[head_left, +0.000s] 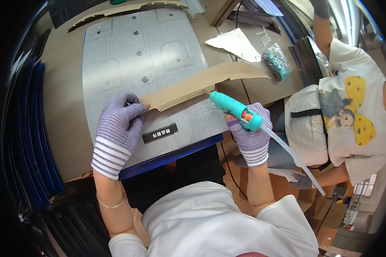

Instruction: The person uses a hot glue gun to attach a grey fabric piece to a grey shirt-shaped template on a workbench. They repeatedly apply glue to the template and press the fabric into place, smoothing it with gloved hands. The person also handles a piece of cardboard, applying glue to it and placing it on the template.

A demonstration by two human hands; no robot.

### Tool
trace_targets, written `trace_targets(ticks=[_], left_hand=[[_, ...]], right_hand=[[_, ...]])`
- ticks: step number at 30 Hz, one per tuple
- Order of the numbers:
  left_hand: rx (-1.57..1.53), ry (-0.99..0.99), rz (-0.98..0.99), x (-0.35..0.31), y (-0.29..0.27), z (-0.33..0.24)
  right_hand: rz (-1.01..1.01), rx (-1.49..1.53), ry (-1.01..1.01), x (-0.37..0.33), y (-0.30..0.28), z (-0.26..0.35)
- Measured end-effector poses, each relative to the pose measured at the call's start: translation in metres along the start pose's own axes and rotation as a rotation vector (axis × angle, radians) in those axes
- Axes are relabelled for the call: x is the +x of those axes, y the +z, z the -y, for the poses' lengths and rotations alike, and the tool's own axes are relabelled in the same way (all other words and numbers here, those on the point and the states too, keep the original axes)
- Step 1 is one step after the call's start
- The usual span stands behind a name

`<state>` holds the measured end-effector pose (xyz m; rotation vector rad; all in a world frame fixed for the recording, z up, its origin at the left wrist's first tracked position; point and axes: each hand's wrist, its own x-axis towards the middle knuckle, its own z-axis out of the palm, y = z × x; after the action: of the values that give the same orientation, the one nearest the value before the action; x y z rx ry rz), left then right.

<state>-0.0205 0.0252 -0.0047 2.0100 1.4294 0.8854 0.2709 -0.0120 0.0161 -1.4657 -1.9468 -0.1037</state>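
I see the left hand (120, 124) pinching the brown strip (182, 90), which lies across the grey panel (116, 55); the right hand (254, 136) clasps the teal glue gun (228, 105), its nozzle (208, 91) perhaps touching the strip's edge.

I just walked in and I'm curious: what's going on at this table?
A person in purple-striped gloves is working with a glue gun. The right hand grips it, its nozzle at the near edge of a tan strip; whether glue is coming out can't be seen. The left hand holds the strip's left end over a grey panel. Another person is to the right.
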Motion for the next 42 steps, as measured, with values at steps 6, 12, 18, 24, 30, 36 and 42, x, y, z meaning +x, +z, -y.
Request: trace_targets(ticks=[6, 12, 18, 24, 30, 36, 42], left_hand=[[-0.005, -0.036, 0.010, -0.003, -0.006, -0.007], [0.022, 0.022, 0.005, 0.004, -0.006, -0.008], [0.019, 0.104, -0.031, 0.019, 0.015, -0.003], [-0.049, 0.147, -0.014, 0.031, 0.029, 0.005], [-0.058, 0.092, 0.022, 0.031, 0.030, -0.007], [-0.125, 0.005, -0.005, 0.028, 0.030, -0.008], [0.054, -0.034, 0.070, -0.001, -0.007, -0.044]], right_hand=[[-0.080, 0.012, 0.118, -0.003, -0.003, -0.011], [-0.021, 0.007, 0.022, 0.003, -0.013, -0.032], [-0.197, 0.453, 0.414, 0.025, -0.014, -0.125], [-0.403, 0.270, 0.362, 0.112, 0.033, -0.226], [0.017, -0.001, 0.523, 0.128, 0.074, -0.237], [0.171, -0.095, 0.493, 0.129, 0.058, -0.239], [-0.108, -0.172, 0.193, 0.056, 0.007, -0.209]])
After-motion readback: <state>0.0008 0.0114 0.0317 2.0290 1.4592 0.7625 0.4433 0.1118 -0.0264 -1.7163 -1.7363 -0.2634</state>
